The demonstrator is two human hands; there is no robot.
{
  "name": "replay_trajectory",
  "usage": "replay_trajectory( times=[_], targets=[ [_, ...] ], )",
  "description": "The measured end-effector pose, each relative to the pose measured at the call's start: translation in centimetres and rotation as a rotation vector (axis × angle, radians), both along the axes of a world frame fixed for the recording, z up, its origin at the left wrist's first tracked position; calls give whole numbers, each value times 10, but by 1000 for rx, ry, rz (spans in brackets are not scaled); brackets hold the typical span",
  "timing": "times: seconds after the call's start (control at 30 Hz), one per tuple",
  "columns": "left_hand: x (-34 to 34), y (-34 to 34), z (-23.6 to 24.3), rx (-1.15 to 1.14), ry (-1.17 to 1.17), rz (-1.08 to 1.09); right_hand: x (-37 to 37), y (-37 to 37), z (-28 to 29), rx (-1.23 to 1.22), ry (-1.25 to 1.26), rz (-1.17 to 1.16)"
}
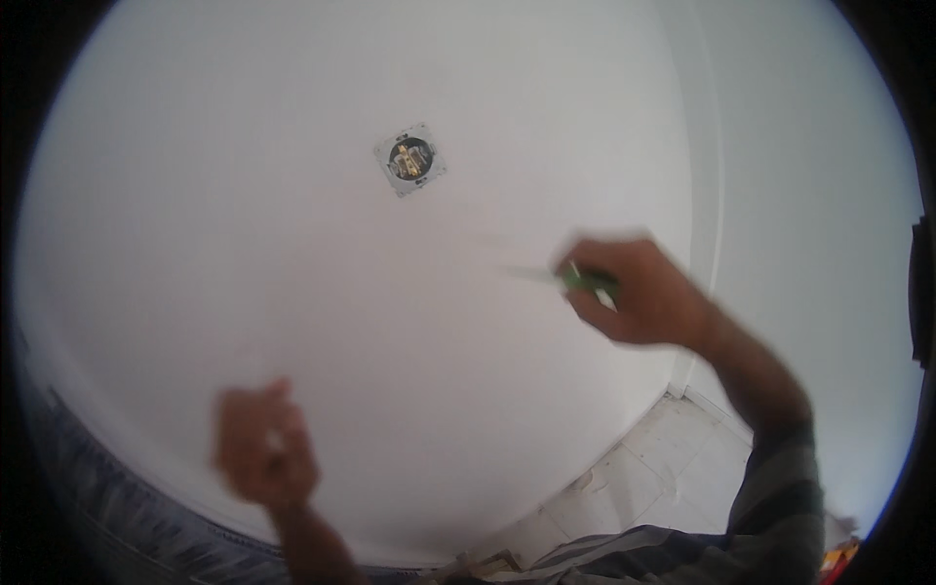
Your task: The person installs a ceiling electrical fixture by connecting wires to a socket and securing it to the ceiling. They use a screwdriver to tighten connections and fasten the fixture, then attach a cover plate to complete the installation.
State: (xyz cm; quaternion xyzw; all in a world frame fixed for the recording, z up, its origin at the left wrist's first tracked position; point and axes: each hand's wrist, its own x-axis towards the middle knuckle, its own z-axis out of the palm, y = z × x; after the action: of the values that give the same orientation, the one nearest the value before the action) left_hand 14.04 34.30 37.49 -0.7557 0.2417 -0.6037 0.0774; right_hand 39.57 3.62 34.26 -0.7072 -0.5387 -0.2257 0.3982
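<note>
My right hand (pixel 639 288) is closed around the green handle of a screwdriver (pixel 585 280), its thin shaft blurred and pointing left. Lower on the left, my left hand (pixel 268 444) is smeared by motion, with its fingers curled in. A pale shape seems to be at its fingertips, too faint against the wall to make out. Above and between both hands, a square metal socket frame (pixel 385 161) sits in the white wall, turned slightly in the picture. Brass-coloured contacts show in its dark round opening. Neither hand touches it.
The white wall (pixel 468 409) meets another wall (pixel 809 244) at a corner on the right. Pale floor tiles (pixel 663 453) lie below. Dark patterned material (pixel 127 502) runs along the lower left. A red and yellow object (pixel 840 558) shows at lower right.
</note>
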Motion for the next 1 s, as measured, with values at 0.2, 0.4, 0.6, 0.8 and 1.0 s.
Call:
replay_trajectory(
  times=[0.2, 0.4, 0.6, 0.8, 1.0],
  targets=[
    [8, 14, -380, -1020, 969, 675, 44, -91, -462, -216, 757, -564],
    [-134, -70, -616, -1156, 1751, 933, -92, -304, -742, -1491, 747, -293],
    [-163, -109, -628, -1225, 1984, 888, -116, -374, -736, -1498, 717, -245],
    [-140, -121, -640, -1118, 1971, 644, -50, -282, -720, -1161, 868, -420],
    [-31, -119, -590, -1330, 1700, 447, -20, -170, -659, 12, 1778, -478]
  ],
)
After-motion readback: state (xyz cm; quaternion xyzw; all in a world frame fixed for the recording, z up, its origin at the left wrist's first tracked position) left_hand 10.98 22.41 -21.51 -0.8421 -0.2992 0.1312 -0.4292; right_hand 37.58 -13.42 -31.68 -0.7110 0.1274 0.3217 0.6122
